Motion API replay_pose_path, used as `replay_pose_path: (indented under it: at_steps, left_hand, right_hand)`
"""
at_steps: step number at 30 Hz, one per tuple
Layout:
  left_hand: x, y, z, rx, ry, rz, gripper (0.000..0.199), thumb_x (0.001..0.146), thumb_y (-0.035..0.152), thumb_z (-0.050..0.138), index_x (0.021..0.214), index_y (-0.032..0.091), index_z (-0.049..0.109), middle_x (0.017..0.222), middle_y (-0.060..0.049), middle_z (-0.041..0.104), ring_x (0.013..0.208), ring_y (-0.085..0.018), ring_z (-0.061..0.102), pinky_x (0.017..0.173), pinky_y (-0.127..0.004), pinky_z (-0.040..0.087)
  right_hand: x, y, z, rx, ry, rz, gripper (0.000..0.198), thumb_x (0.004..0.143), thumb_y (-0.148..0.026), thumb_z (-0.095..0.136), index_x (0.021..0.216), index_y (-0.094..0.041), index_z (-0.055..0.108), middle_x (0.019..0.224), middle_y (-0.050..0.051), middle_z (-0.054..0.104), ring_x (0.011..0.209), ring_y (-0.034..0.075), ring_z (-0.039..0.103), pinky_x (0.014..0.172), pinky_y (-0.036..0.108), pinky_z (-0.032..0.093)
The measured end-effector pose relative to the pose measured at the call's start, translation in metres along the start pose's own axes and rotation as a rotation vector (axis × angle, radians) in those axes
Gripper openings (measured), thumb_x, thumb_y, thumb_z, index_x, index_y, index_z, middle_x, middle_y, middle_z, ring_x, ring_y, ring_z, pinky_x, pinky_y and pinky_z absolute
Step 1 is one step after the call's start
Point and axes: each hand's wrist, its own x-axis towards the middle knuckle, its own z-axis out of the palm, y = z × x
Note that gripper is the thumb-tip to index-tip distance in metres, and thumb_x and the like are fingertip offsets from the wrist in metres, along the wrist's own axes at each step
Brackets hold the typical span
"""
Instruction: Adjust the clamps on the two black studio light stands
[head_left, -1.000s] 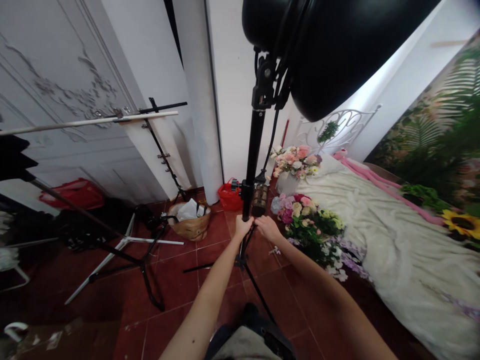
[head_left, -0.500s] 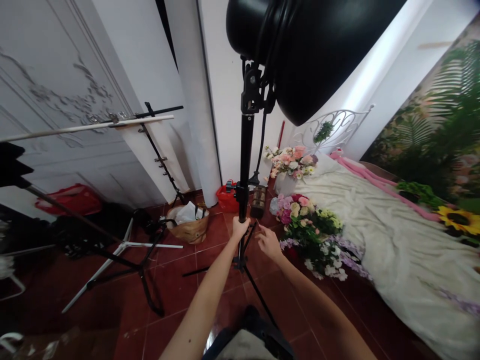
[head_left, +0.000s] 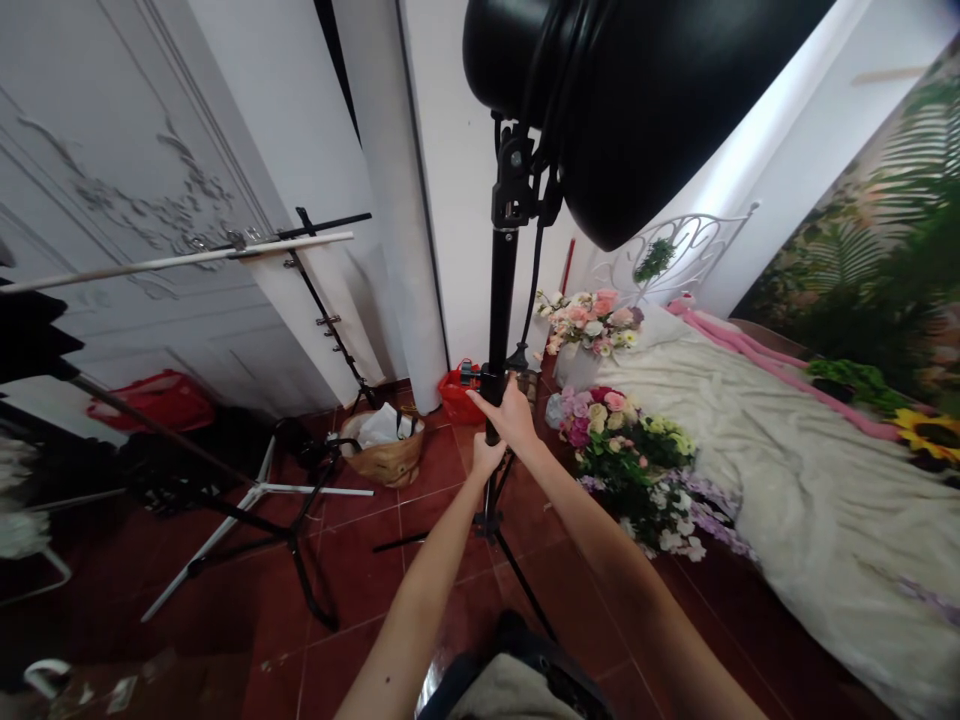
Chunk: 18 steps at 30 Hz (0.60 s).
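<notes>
A black light stand (head_left: pixel 500 300) rises upright in front of me, with a large black studio light (head_left: pixel 637 120) mounted on top and cables hanging from it. My left hand (head_left: pixel 489 455) is wrapped round the lower pole. Just above it, my right hand (head_left: pixel 516 415) holds the stand at the black collar, its thumb stretched out to the left. Close over that thumb juts a dark tightening knob (head_left: pixel 470 373). The right fingers are partly hidden behind the pole. Below my hands, the stand's thin legs spread over the floor.
Artificial flowers (head_left: pixel 607 425) and a bed with a cream cover (head_left: pixel 795 490) lie to the right. A wicker basket (head_left: pixel 390 458) and a red bag (head_left: pixel 456 397) stand behind the stand. On the left are another black stand (head_left: pixel 292 545), white legs and a white horizontal pole (head_left: pixel 150 265).
My right hand has moved from beside the pole, up and left, onto the stand's collar. My left hand keeps its grip. The view has shifted slightly.
</notes>
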Motion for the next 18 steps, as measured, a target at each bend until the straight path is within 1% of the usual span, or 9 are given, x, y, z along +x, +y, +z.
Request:
replay_pose_path:
  at_steps: [2, 4, 6, 9, 12, 15, 18]
  left_hand:
    - [0.0, 0.002, -0.003, 0.029, -0.068, 0.043, 0.026, 0.057, 0.03, 0.07, 0.049, 0.013, 0.052, 0.048, 0.001, 0.052, 0.048, -0.009, 0.046, 0.048, -0.02, 0.037]
    - [-0.001, 0.007, -0.007, 0.043, -0.15, 0.092, 0.027, 0.06, 0.034, 0.07, 0.052, 0.013, 0.055, 0.05, 0.0, 0.054, 0.049, -0.009, 0.047, 0.05, -0.021, 0.039]
    - [-0.003, 0.011, -0.012, 0.04, -0.218, 0.145, 0.026, 0.062, 0.036, 0.07, 0.06, 0.012, 0.059, 0.058, -0.002, 0.058, 0.054, -0.01, 0.051, 0.056, -0.023, 0.043]
    - [-0.009, 0.009, -0.021, 0.062, -0.277, 0.2, 0.029, 0.061, 0.036, 0.073, 0.074, 0.012, 0.063, 0.073, -0.005, 0.064, 0.066, -0.013, 0.057, 0.065, -0.024, 0.046]
    - [-0.017, -0.006, -0.03, 0.13, -0.266, 0.207, 0.035, 0.061, 0.037, 0.074, 0.084, 0.013, 0.064, 0.08, -0.005, 0.065, 0.072, -0.014, 0.059, 0.069, -0.026, 0.048]
    - [-0.023, -0.022, -0.035, 0.182, -0.215, 0.204, 0.037, 0.061, 0.038, 0.074, 0.087, 0.014, 0.064, 0.082, -0.004, 0.066, 0.076, -0.015, 0.06, 0.074, -0.028, 0.048]
    - [-0.023, -0.032, -0.035, 0.178, -0.206, 0.173, 0.037, 0.06, 0.036, 0.075, 0.087, 0.014, 0.063, 0.083, -0.005, 0.066, 0.078, -0.016, 0.061, 0.077, -0.03, 0.048]
  right_hand:
    - [0.005, -0.003, -0.001, -0.007, -0.021, -0.014, 0.06, 0.075, -0.058, 0.061, 0.115, -0.016, 0.044, 0.088, 0.009, 0.065, 0.08, 0.025, 0.065, 0.072, 0.037, 0.052]
    - [0.009, -0.007, -0.003, 0.0, 0.002, -0.031, 0.057, 0.076, -0.058, 0.06, 0.113, -0.017, 0.045, 0.085, 0.008, 0.064, 0.076, 0.024, 0.065, 0.07, 0.035, 0.052]
    - [0.016, -0.016, -0.007, 0.007, 0.035, -0.057, 0.057, 0.076, -0.058, 0.059, 0.112, -0.017, 0.045, 0.084, 0.008, 0.064, 0.075, 0.024, 0.065, 0.069, 0.035, 0.052]
    - [0.031, -0.034, -0.017, 0.018, 0.065, -0.122, 0.058, 0.077, -0.058, 0.059, 0.113, -0.016, 0.044, 0.089, 0.009, 0.063, 0.081, 0.025, 0.064, 0.074, 0.037, 0.051]
    - [0.043, -0.047, -0.026, 0.04, 0.053, -0.163, 0.059, 0.078, -0.059, 0.056, 0.117, -0.016, 0.044, 0.094, 0.01, 0.062, 0.089, 0.026, 0.063, 0.081, 0.039, 0.049]
    - [0.042, -0.04, -0.027, 0.054, 0.029, -0.17, 0.056, 0.079, -0.059, 0.055, 0.115, -0.016, 0.047, 0.092, 0.009, 0.063, 0.089, 0.026, 0.063, 0.081, 0.038, 0.049]
    - [0.029, -0.011, -0.018, 0.053, -0.045, -0.122, 0.05, 0.077, -0.058, 0.058, 0.104, -0.017, 0.054, 0.088, 0.007, 0.064, 0.084, 0.024, 0.064, 0.077, 0.035, 0.05]
